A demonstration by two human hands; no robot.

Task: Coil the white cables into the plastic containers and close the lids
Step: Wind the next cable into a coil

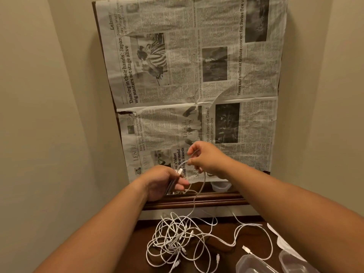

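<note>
A tangle of several white cables (178,238) lies on the dark wooden table (220,229). One white cable (198,196) rises from the pile to both hands, held up in front of the newspaper-covered mirror. My left hand (164,182) grips several loops of it, with a white plug showing at the fingertips. My right hand (204,157), higher and to the right, pinches the same cable between thumb and fingers. Two clear plastic containers (254,265) (295,263) sit at the bottom right, near another loose cable (252,227) with its plug.
A wood-framed mirror (197,200) covered with newspaper (197,75) leans against the beige wall behind the table. Its bare lower strip reflects a container. White paper or lids (279,239) lie at the table's right edge. My forearms cross the foreground.
</note>
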